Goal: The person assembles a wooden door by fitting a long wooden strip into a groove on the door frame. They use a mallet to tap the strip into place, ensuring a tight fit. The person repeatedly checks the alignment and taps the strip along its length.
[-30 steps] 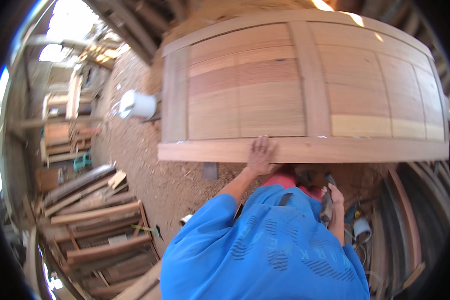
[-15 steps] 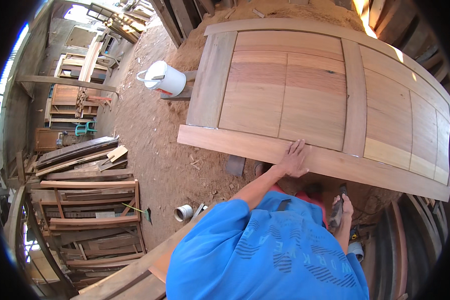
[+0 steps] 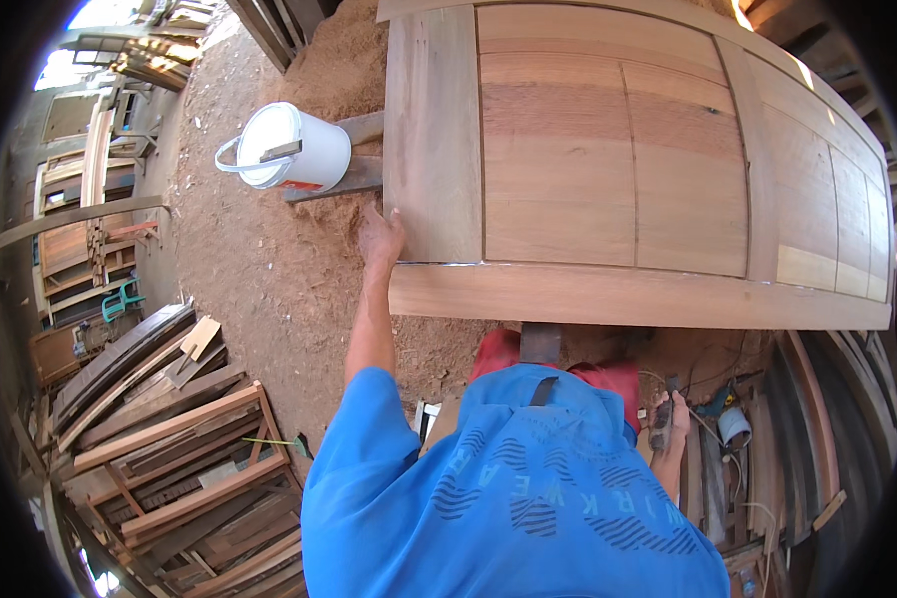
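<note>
A large panelled wooden door (image 3: pixel 558 169) lies flat in front of me, with pale glue-like streaks along the joint by its near rail. At its left end, near the corner, my left hand (image 3: pixel 380 237) grips the edge, thumb against the wood and fingers partly hidden. Low on the right, beside my red-clad leg, my right hand (image 3: pixel 676 419) is closed around a dark, elongated tool (image 3: pixel 660 427). The tool's exact kind is hard to make out. It is held apart from the door.
A white bucket (image 3: pixel 309 149) with a small dark piece on its lid stands on a wooden support (image 3: pixel 359 177) beyond my left hand. Stacked timber and frames (image 3: pixel 169 458) lie at left. Long dark boards (image 3: pixel 827 429), a small pail (image 3: pixel 735 427) and cables are at right.
My left hand has left the near rail and moved left to the door's end. My right hand keeps the dark tool low. The view has shifted, bringing the bucket nearer.
</note>
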Action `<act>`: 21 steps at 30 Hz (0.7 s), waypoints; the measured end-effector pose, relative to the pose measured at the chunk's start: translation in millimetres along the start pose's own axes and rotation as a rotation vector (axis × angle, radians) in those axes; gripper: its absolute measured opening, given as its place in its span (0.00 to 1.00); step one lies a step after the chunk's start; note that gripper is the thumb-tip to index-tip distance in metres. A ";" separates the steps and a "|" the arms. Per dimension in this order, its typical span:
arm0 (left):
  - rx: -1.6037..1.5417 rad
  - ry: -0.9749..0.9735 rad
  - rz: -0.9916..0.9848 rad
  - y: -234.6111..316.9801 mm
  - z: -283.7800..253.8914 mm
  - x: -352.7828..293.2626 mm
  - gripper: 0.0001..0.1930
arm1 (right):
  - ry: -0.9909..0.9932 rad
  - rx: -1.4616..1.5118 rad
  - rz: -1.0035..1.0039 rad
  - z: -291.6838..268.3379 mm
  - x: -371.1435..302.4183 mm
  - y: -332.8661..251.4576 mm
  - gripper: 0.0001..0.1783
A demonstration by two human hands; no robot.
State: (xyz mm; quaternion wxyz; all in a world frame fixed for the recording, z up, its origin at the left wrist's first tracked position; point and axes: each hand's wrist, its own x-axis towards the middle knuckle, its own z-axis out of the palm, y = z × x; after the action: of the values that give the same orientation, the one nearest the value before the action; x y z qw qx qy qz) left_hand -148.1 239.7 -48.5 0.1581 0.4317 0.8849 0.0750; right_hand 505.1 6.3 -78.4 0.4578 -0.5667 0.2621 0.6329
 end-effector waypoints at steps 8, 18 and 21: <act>-0.178 -0.160 -0.008 -16.2 18.9 17.3 0.22 | -0.121 0.167 -0.015 49.5 -51.1 35.7 0.08; -0.182 -0.231 0.079 -28.8 24.3 41.3 0.24 | -0.463 0.147 -0.084 146.7 -27.7 39.4 0.07; -0.264 -0.257 0.092 -47.7 38.4 49.0 0.26 | -0.438 0.275 -0.041 116.6 -40.3 44.5 0.09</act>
State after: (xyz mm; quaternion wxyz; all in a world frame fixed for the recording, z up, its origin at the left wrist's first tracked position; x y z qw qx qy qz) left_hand -198.4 248.8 -108.0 0.3216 0.4531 0.8192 0.1418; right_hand 407.9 74.3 -22.4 0.5892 -0.3537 0.2285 0.6896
